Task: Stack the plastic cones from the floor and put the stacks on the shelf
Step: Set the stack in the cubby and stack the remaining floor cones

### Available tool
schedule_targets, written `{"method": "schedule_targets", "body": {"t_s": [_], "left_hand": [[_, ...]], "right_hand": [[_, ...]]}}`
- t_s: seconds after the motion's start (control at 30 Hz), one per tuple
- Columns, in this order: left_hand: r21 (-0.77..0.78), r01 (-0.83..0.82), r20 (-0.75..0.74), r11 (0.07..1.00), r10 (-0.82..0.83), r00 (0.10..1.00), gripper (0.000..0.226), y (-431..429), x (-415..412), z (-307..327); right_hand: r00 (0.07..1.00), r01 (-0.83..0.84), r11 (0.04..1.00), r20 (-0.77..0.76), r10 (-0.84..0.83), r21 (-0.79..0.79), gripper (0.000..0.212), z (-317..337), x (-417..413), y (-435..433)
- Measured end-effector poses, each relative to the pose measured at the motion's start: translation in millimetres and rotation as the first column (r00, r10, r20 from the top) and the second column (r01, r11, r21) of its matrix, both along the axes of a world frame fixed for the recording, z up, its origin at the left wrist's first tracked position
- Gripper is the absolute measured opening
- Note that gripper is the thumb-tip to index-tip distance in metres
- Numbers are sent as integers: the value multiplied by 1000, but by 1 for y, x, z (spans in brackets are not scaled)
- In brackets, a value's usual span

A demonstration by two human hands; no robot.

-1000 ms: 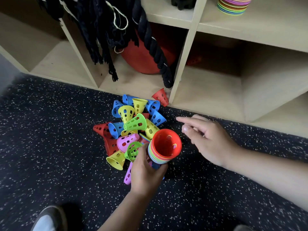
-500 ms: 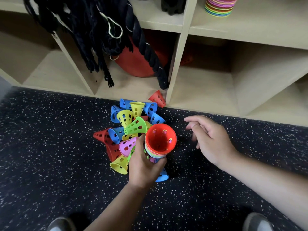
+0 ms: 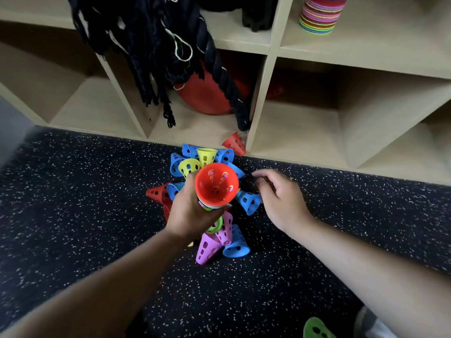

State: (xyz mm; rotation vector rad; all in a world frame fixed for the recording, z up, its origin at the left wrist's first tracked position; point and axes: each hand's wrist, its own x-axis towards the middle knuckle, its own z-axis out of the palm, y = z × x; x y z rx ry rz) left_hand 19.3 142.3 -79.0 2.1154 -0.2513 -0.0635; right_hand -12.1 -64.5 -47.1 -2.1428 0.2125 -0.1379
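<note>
left hand grips cone stack; right hand touches blue cone; loose cones on floor

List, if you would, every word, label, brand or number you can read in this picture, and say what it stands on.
None: no word, number, brand or sign can be read anywhere.
The stack of cones in the left hand, the loose cones on the floor, the finished stack, the shelf unit and the dark rope show only plain surfaces.

The pile of cones lies on the floor before the shelf; a stack stands on it, upper right.
</note>
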Motion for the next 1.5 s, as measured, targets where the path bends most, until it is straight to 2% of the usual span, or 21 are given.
{"method": "schedule_targets", "body": {"t_s": [0.13, 0.27, 0.4, 0.53, 0.7, 0.8, 0.9, 1.03, 1.1, 1.17, 1.27, 1.33, 1.5], "left_hand": [[159, 136, 11, 978, -140, 990, 75, 35, 17, 24], [237, 211, -76, 948, -198, 977, 76, 72, 25, 45], [262, 143, -77, 955, -127, 989, 77, 97, 28, 54], [288, 52, -42, 956, -42, 998, 80, 110, 31, 50], [225, -35, -40, 974, 45, 998, 76, 109, 28, 34], [173, -77, -56, 982, 88, 995, 77, 109, 27, 24], [176, -95, -67, 980, 108, 992, 76, 112, 26, 18], [173, -101, -90, 980, 118, 989, 74, 121, 17, 13], [182, -81, -115, 980, 103, 988, 73, 126, 11, 10], [196, -62, -129, 979, 88, 988, 72, 130, 7, 9], [201, -33, -156, 979, 65, 986, 70, 133, 3, 5], [199, -3, -184, 980, 40, 982, 68, 132, 2, 4], [177, 25, -213, 984, 14, 977, 72, 120, 3, -6]], "right_hand": [[1000, -11, 1000, 16, 11, -9, 21, -1, 7, 18], [998, -37, 999, 53, 38, -21, 20, -7, 11, 36], [999, -20, 997, 46, 23, -71, 19, -15, 10, 48], [994, 93, 992, -56, -98, -87, 17, -25, -3, 59], [971, 173, 976, -142, -191, -132, 21, -51, -34, 77], [954, 117, 983, -260, -152, -143, 23, -64, -48, 91], [944, 50, 991, -318, -89, -127, 36, -76, -50, 110], [935, 95, 994, -337, -106, -49, 18, -87, -41, 131], [930, 135, 988, -336, -152, -73, 11, -93, -37, 136], [922, 186, 978, -329, -206, -91, 13, -96, -36, 136], [908, 320, 944, -259, -329, -76, 14, -92, -33, 132], [908, 393, 919, -152, -391, -20, 11, -83, -32, 129], [901, 327, 939, 262, -345, 110, 12, -41, -30, 126]]}}
